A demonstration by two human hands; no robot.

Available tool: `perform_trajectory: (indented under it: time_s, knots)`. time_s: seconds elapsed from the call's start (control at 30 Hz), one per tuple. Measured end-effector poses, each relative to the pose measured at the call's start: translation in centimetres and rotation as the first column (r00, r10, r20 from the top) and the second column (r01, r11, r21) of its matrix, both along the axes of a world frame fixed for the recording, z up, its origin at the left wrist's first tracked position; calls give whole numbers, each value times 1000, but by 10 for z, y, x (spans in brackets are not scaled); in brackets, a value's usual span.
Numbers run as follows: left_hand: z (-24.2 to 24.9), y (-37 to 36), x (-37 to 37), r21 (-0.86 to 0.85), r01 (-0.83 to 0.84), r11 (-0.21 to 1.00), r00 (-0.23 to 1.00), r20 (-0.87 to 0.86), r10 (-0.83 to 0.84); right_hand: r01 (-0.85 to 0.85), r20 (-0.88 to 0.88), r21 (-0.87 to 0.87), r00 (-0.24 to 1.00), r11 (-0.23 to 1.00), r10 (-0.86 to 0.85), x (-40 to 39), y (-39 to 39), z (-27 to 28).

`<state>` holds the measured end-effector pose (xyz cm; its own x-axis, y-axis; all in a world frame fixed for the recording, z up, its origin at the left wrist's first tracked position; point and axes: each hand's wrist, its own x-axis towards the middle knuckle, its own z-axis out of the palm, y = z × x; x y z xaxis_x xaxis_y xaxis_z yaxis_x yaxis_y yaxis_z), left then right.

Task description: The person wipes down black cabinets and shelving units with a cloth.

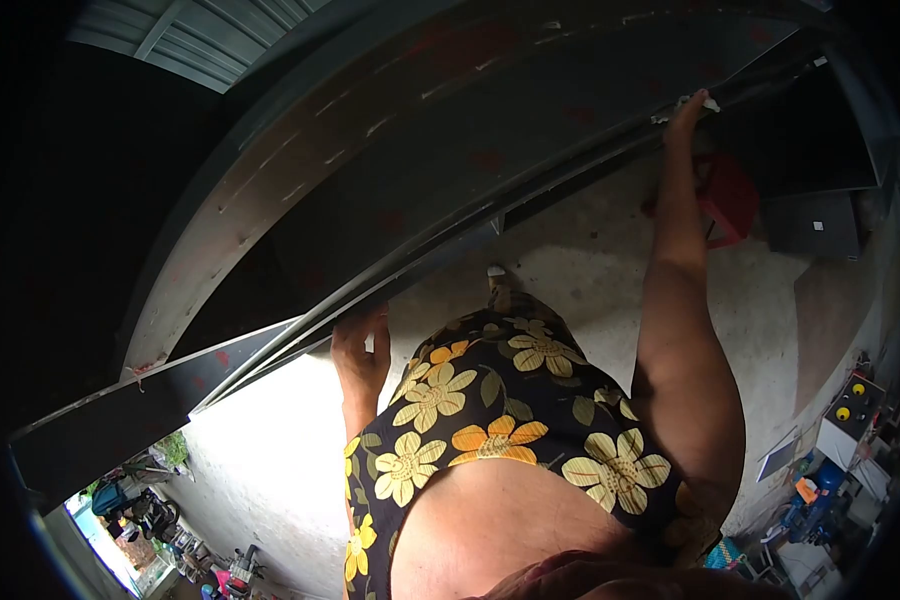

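Note:
A large dark metal frame (490, 160), with a curved upper band and long straight lower rails, stretches across in front of me. My right hand (684, 112) reaches far out to the upper right and is closed on a crumpled pale cloth (710, 103), which lies against the frame's rail. At the lower rail, nearer my body, my left hand (360, 350) is bent around the edge. A gap shows between its thumb and fingers, and the fingertips are partly hidden in the shadow of the rail.
A red stool (730, 200) stands on the concrete floor (570, 270) beyond my right arm. A dark flat panel (812, 225) lies beside it. Tools and a blue machine (818, 495) crowd the lower right. Motorbikes (185, 545) stand at the lower left.

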<state>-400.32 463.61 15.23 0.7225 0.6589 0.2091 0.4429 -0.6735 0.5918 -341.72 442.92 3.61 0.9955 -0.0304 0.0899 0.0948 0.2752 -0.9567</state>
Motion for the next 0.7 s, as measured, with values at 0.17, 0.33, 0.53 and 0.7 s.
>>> perform_trajectory:
  time_s: [0.17,0.33,0.53,0.7]
  knots:
    - [-2,13,-1,7,39,999,998,54,-39,43,48,-196,998,980,-34,-80,49,-49]
    - [1,27,-19,94,136,986,984,105,-145,-87,-83,-257,994,962,68,-237,111,-30]
    - [6,47,-110,81,156,984,983,86,-163,-217,-13,-397,973,892,231,-426,196,-24]
    - [-9,56,-175,68,97,993,995,21,-99,-432,-1,-442,877,786,481,-547,246,-27]
